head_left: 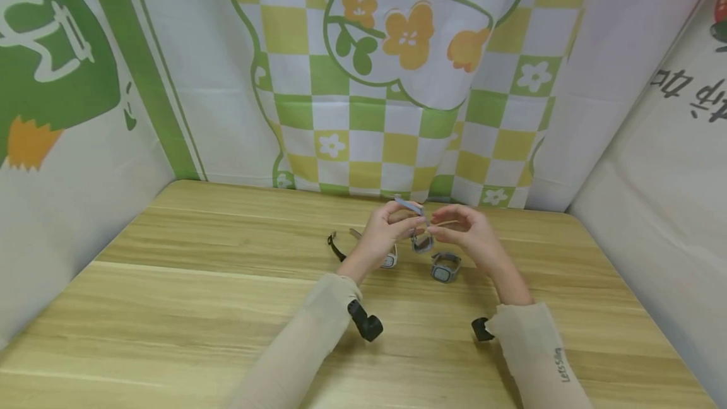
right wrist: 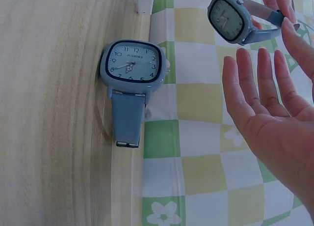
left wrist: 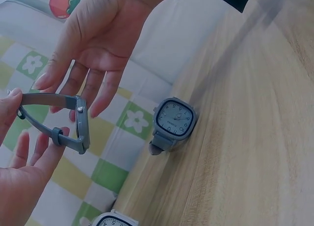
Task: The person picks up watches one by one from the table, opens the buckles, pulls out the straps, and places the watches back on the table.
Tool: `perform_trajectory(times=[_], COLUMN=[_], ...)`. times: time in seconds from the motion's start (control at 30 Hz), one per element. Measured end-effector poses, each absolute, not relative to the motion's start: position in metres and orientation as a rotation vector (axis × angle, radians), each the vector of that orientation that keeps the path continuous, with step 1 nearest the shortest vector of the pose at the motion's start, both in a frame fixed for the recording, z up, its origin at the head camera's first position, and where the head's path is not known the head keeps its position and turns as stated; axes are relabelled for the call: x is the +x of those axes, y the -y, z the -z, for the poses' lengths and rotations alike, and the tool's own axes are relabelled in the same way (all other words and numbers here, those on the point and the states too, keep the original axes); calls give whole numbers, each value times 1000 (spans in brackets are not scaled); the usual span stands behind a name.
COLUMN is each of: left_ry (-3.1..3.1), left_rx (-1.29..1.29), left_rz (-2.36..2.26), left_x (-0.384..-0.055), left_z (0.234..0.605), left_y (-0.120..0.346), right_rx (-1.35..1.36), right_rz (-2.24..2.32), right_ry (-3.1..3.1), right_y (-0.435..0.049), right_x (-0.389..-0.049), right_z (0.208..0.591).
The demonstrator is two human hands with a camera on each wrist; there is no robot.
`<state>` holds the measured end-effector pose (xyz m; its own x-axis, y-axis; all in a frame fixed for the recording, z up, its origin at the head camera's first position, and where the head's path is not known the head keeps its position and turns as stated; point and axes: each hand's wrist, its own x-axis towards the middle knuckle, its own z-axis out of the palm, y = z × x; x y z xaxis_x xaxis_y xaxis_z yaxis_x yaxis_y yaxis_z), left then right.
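My left hand [head_left: 386,229] pinches the strap of a blue-grey wristwatch [left wrist: 81,125] between thumb and fingers. The watch hangs above the table, its strap bent into a loop and its square dial facing away in the left wrist view. Close beside it, my right hand [right wrist: 274,113] has its fingers spread and fairly straight, with the thumb right at the strap. Below the hands, a second blue-grey wristwatch [head_left: 445,268] stands on the table, dial outward. A white wristwatch [head_left: 389,260] lies under my left hand, partly hidden by it.
A black strap [head_left: 336,248] lies left of my left wrist on the wooden table [head_left: 199,308]. Behind the table's back edge hangs a checked, flowered curtain [head_left: 366,175]. White printed cloth walls [head_left: 670,194] flank both sides.
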<state>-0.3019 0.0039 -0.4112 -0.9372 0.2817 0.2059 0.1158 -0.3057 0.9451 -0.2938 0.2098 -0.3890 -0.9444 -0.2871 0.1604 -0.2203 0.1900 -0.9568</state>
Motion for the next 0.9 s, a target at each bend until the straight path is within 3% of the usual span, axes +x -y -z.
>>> perform_trajectory(times=[0.9], left_ry=[-1622], left_rx=[471], left_rz=[-2459], left_x=[-305], left_z=[417], left_y=[-6], right_rx=[-596], right_rz=[1826], right_ry=[-2434], right_y=[-207], right_x=[-294], right_z=[393])
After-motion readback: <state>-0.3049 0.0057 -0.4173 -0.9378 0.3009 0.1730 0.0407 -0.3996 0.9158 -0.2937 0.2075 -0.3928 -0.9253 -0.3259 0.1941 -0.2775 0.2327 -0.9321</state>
